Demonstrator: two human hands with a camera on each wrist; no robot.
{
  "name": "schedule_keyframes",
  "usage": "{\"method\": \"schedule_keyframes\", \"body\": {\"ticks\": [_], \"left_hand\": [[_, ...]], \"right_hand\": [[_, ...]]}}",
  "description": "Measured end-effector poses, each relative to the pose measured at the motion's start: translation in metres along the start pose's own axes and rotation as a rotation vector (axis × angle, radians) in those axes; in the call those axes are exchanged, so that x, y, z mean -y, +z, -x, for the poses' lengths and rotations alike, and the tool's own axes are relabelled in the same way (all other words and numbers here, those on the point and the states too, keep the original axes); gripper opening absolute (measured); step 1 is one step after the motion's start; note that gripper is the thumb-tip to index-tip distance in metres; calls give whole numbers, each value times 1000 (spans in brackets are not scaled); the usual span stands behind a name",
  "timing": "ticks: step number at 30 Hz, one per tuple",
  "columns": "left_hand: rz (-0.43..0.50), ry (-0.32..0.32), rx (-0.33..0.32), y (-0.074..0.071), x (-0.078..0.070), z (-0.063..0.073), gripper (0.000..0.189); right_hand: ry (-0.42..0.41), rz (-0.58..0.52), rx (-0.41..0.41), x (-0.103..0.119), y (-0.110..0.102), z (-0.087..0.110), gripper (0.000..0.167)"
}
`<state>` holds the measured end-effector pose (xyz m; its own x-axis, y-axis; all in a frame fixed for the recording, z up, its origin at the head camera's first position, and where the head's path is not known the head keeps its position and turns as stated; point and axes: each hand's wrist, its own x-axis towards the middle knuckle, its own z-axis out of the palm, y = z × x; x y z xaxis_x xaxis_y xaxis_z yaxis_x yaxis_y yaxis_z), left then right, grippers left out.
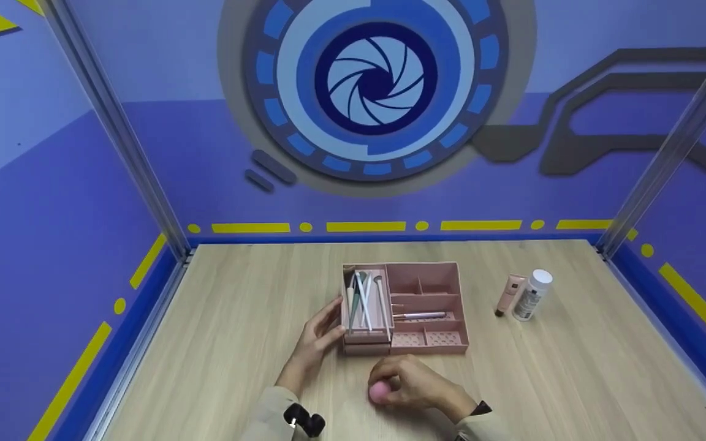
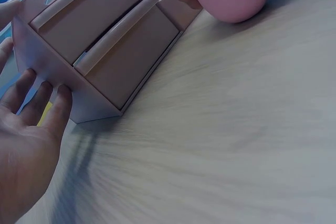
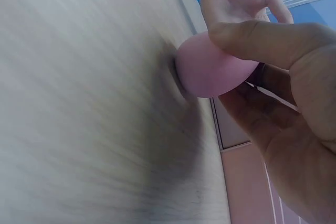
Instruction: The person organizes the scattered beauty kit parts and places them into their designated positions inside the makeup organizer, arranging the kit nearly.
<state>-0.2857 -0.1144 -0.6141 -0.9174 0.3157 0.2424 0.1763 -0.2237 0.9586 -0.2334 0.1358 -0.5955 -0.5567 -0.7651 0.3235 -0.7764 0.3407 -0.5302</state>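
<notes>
My right hand (image 1: 417, 383) pinches a pink, rounded makeup sponge (image 1: 380, 392) between thumb and fingers, in front of the pink organizer (image 1: 464, 318). In the right wrist view the sponge (image 3: 212, 72) is low over the table, its underside at or just above the surface. My left hand (image 1: 315, 344) rests its fingertips against the organizer's left side, fingers mostly straight in the left wrist view. Several makeup brushes (image 1: 362, 300) lie in the organizer's left top tray. A brush with a silvery handle (image 1: 420, 316) lies in the middle right compartment. Two drawer fronts (image 2: 128, 51) face me.
Right of the organizer, a small pink tube (image 1: 508, 295) with a dark cap and a white-capped bottle (image 1: 532, 295) stand side by side on the wooden table (image 1: 573, 380). Blue panels and metal posts (image 1: 114, 122) enclose the table at the back and sides.
</notes>
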Motion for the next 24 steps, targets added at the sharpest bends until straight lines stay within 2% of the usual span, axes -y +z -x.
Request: {"method": "schedule_keyframes", "body": {"ticks": [14, 20, 24], "left_hand": [[49, -21, 3, 1, 1, 1, 65], [36, -26, 2, 0, 0, 1, 65], [22, -22, 1, 0, 0, 0, 65]], "right_hand": [[54, -17, -26, -3, -8, 4, 17], [36, 19, -56, -7, -17, 7, 20], [81, 42, -71, -8, -23, 10, 24]]}}
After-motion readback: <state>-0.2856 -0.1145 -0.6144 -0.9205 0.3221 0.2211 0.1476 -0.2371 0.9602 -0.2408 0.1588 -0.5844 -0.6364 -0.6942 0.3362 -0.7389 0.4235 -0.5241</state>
